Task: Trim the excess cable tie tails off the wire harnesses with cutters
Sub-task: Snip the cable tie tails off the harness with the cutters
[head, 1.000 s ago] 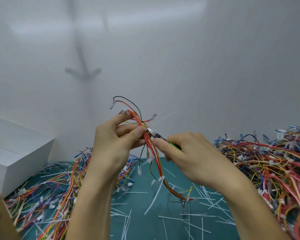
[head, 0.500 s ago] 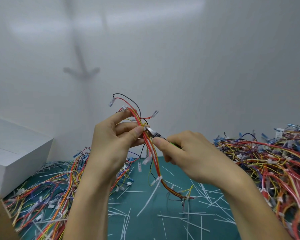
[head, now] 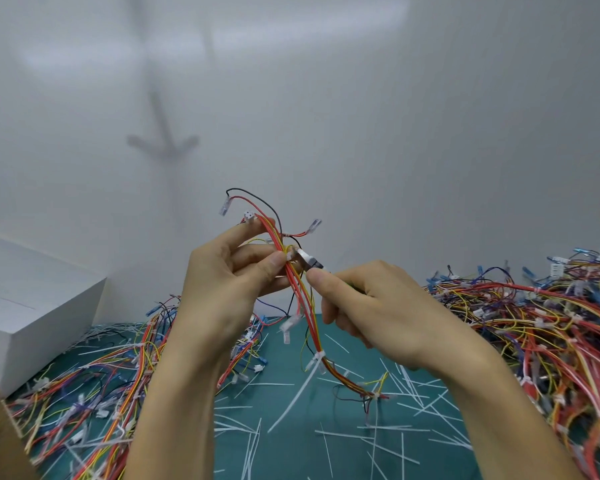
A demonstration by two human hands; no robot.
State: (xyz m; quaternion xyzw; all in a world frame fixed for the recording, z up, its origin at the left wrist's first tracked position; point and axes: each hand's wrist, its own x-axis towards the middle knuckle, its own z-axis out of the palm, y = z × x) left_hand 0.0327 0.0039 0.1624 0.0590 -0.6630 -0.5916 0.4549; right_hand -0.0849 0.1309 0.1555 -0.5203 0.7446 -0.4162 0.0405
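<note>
Gone since a second ago is the long tail by the cutters — clipped. Left hand pinches the harness mid-air above the mat; right hand grips the cutters, nose against the wires. Closing there could nick insulation — another tail hangs lower.

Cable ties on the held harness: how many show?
3 ties: one by the left hand's thumb at the cutters, one mid-bundle with a long tail, one near the bottom. Others may be hidden.
</note>
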